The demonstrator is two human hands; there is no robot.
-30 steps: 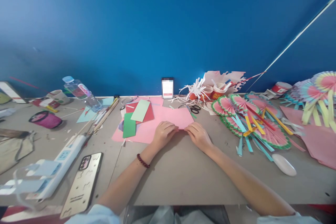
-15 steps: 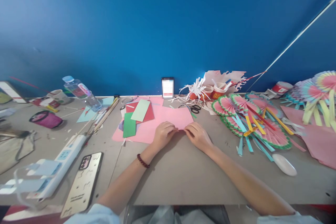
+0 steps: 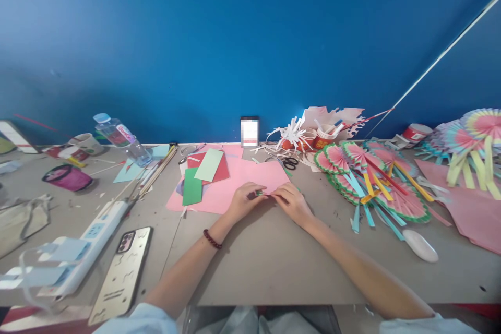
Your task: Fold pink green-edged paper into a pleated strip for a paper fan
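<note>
A sheet of pink paper (image 3: 263,171) lies on the table in front of me, its near edge between my hands. My left hand (image 3: 247,199) pinches that edge, with a bit of green showing by the fingertips. Close beside it, my right hand (image 3: 291,201) also has fingers and thumb closed on the edge. The fingertips of both hands almost meet. Left of the sheet are a green paper card (image 3: 192,188), a pale green card (image 3: 210,165) and a red card (image 3: 224,168), lying over larger pink paper (image 3: 213,205).
Black-handled scissors (image 3: 290,163) lie behind my right hand. Pleated paper fans (image 3: 407,201) and a white oval object (image 3: 420,246) are to the right. A phone (image 3: 123,271), power strip (image 3: 88,250), bottle (image 3: 123,138) and sticks (image 3: 158,169) occupy the left. A screen (image 3: 249,131) leans against the wall.
The fingers of my left hand have shifted on the paper's near edge, and green now shows beside them. My right hand has moved slightly left. The sheet stays in place.
</note>
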